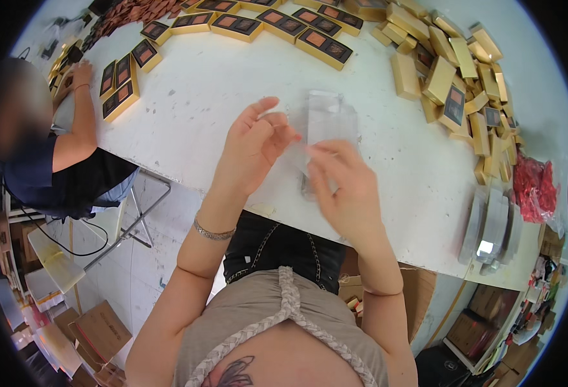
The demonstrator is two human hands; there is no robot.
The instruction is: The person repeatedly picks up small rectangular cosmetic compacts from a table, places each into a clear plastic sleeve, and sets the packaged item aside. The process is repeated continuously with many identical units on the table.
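My left hand (260, 140) is raised over the white table, palm turned inward, fingers bent. My right hand (344, 181) faces it from the right and is blurred. A faint, see-through plastic piece seems to stretch between the fingertips of both hands; its outline is hard to make out. Just beyond my right hand lie flat, clear plastic sleeves (332, 116), partly hidden by that hand. Past them, gold boxes with dark tops and orange squares (323, 48) are laid out in a curved row along the far part of the table.
Gold boxes (438, 80) are heaped at the right. Below them stand stacked clear sleeves (492, 232) beside a red item in clear plastic (535, 186). A co-worker's arm (83, 116) rests at the left of the table (187, 116). Cardboard boxes (101, 331) lie on the floor.
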